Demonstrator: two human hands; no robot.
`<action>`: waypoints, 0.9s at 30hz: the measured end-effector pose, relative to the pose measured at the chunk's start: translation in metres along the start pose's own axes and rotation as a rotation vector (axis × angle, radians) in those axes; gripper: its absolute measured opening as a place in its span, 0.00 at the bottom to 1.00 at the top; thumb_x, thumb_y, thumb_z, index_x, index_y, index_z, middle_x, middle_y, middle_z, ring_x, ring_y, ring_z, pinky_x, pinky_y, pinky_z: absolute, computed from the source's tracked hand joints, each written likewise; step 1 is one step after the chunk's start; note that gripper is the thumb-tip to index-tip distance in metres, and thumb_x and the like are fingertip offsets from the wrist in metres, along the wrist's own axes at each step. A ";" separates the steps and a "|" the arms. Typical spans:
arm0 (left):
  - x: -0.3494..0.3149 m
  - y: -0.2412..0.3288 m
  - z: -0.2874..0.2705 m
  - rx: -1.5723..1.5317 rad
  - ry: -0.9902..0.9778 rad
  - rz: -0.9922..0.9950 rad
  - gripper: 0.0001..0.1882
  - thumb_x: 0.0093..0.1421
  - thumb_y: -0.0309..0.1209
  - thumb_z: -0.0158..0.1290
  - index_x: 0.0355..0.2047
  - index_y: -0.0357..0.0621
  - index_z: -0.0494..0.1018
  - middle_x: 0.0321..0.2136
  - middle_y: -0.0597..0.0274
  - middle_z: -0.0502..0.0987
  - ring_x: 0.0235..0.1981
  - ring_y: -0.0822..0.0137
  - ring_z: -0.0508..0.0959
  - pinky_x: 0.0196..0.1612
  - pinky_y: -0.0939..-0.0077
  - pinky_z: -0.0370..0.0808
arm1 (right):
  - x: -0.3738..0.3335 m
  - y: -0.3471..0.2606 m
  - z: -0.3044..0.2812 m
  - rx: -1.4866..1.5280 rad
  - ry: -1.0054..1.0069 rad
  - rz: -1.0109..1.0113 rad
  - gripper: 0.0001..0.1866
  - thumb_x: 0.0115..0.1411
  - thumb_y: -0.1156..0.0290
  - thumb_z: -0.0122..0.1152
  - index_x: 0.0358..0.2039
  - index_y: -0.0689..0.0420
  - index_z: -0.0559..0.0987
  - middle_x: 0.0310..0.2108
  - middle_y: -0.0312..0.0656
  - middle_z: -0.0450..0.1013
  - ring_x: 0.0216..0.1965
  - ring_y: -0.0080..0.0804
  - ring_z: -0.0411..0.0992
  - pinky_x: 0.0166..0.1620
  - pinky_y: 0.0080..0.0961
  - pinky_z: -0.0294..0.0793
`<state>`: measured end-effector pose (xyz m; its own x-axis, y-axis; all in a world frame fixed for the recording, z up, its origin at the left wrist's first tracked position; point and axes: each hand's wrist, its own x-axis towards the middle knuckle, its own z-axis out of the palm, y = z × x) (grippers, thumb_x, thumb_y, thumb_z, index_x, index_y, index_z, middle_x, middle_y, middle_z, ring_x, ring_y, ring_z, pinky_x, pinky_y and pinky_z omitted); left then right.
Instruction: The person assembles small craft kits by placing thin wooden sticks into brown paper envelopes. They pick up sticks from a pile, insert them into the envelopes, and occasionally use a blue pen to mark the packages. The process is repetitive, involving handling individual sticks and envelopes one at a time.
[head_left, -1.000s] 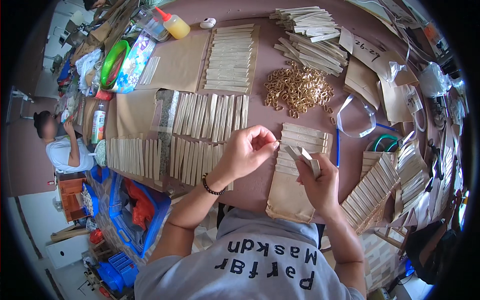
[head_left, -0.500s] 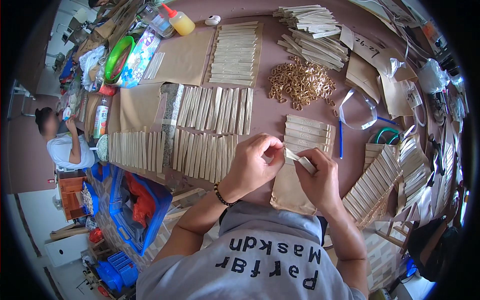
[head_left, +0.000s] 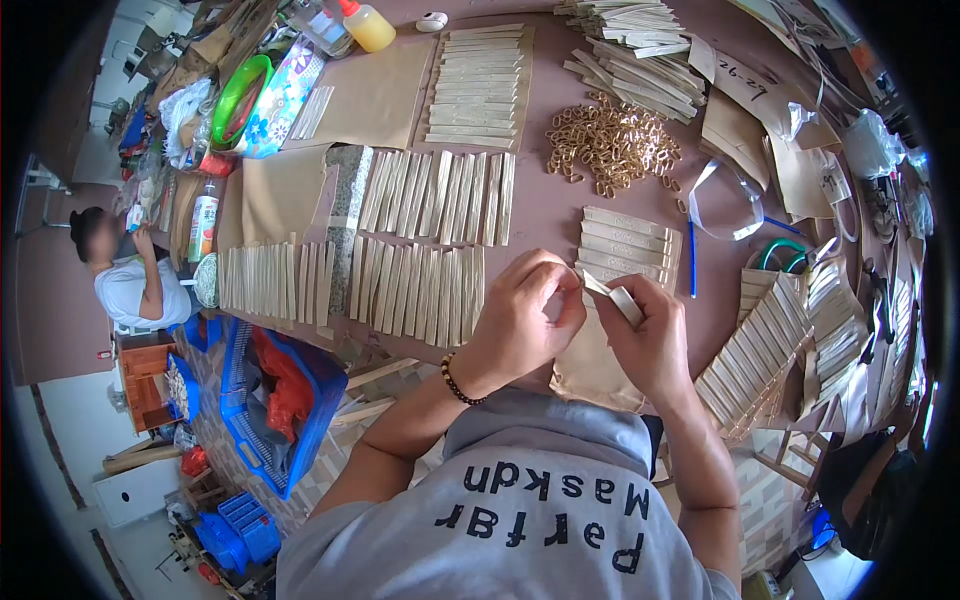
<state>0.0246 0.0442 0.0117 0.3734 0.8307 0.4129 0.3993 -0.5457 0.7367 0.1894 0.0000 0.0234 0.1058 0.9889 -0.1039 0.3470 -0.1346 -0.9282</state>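
In front of my chest, a folded pale gold strip (head_left: 612, 293) runs between my two hands. My left hand (head_left: 532, 315) is closed, thumb and forefinger pinching at the strip's far-left end; whether a small ring is between them I cannot make out. My right hand (head_left: 652, 338) is closed round the strip's other end, a short pale tab showing past its thumb. Below the hands lies a brown sheet (head_left: 597, 368), and just beyond them a row of similar pale strips (head_left: 628, 242) rests on it. A heap of gold oval rings (head_left: 612, 145) lies farther off.
Rows of pale strips (head_left: 415, 295) cover the table's left side, beside a speckled slab (head_left: 345, 215). A loose strip pile (head_left: 640, 75) stands at the back. Blue pens (head_left: 692, 258), a clear tape loop (head_left: 728, 205) and a strip-covered board (head_left: 755, 365) lie right. Another person (head_left: 135, 275) sits far left.
The whole view has shifted slightly, so the table things sit a little higher. Both hands keep their grip, drawn slightly nearer my body relative to the row of strips.
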 end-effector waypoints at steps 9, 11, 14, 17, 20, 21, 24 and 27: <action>-0.002 0.002 -0.001 -0.088 -0.031 -0.037 0.10 0.44 0.16 0.59 0.26 0.37 0.70 0.27 0.57 0.76 0.27 0.63 0.79 0.29 0.76 0.75 | 0.003 -0.005 -0.010 -0.101 -0.059 0.035 0.08 0.52 0.74 0.65 0.32 0.64 0.78 0.26 0.47 0.77 0.27 0.33 0.77 0.32 0.27 0.74; -0.003 0.000 -0.006 -0.106 -0.101 -0.044 0.10 0.45 0.16 0.59 0.27 0.36 0.70 0.27 0.58 0.76 0.28 0.66 0.80 0.30 0.77 0.75 | 0.004 -0.002 -0.013 -0.126 -0.089 0.025 0.09 0.53 0.73 0.66 0.32 0.64 0.78 0.26 0.48 0.77 0.27 0.33 0.77 0.32 0.28 0.74; -0.008 -0.004 -0.009 -0.281 -0.186 -0.214 0.08 0.49 0.15 0.58 0.29 0.35 0.71 0.28 0.61 0.77 0.30 0.72 0.79 0.33 0.79 0.77 | 0.004 -0.001 -0.016 -0.136 -0.127 0.027 0.09 0.53 0.71 0.66 0.31 0.64 0.78 0.25 0.48 0.76 0.26 0.33 0.76 0.31 0.28 0.74; -0.008 -0.006 -0.014 -0.437 -0.256 -0.345 0.07 0.53 0.15 0.57 0.31 0.34 0.71 0.29 0.63 0.77 0.32 0.76 0.78 0.36 0.81 0.77 | 0.003 0.001 -0.015 -0.111 -0.143 0.024 0.09 0.53 0.71 0.66 0.31 0.63 0.78 0.24 0.48 0.76 0.24 0.31 0.75 0.30 0.28 0.73; -0.012 -0.010 -0.014 -0.538 -0.310 -0.411 0.07 0.53 0.15 0.58 0.32 0.33 0.72 0.29 0.64 0.76 0.33 0.77 0.78 0.37 0.83 0.77 | 0.003 0.002 -0.014 -0.104 -0.149 0.002 0.09 0.54 0.71 0.66 0.32 0.63 0.79 0.22 0.47 0.76 0.22 0.29 0.74 0.28 0.28 0.73; -0.013 -0.011 -0.014 -0.569 -0.325 -0.432 0.08 0.53 0.15 0.59 0.32 0.33 0.72 0.29 0.64 0.76 0.33 0.77 0.78 0.37 0.83 0.77 | 0.004 0.002 -0.014 -0.107 -0.151 -0.008 0.09 0.54 0.71 0.66 0.32 0.63 0.79 0.22 0.47 0.76 0.21 0.28 0.74 0.28 0.27 0.73; -0.014 -0.009 -0.014 -0.517 -0.324 -0.417 0.07 0.54 0.16 0.59 0.32 0.33 0.73 0.30 0.63 0.77 0.34 0.77 0.77 0.37 0.84 0.77 | 0.003 0.002 -0.014 -0.115 -0.161 0.001 0.09 0.54 0.71 0.66 0.32 0.63 0.79 0.21 0.47 0.75 0.21 0.28 0.74 0.28 0.27 0.72; -0.019 -0.012 -0.010 -0.544 -0.303 -0.480 0.07 0.54 0.15 0.59 0.32 0.33 0.73 0.31 0.62 0.78 0.33 0.77 0.77 0.36 0.84 0.76 | 0.002 0.000 -0.015 -0.125 -0.139 -0.027 0.09 0.54 0.70 0.66 0.31 0.63 0.79 0.21 0.47 0.75 0.21 0.28 0.74 0.27 0.28 0.72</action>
<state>0.0045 0.0361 -0.0002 0.5075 0.8528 -0.1230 0.1375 0.0607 0.9886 0.2034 0.0013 0.0281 -0.0315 0.9902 -0.1361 0.4616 -0.1064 -0.8807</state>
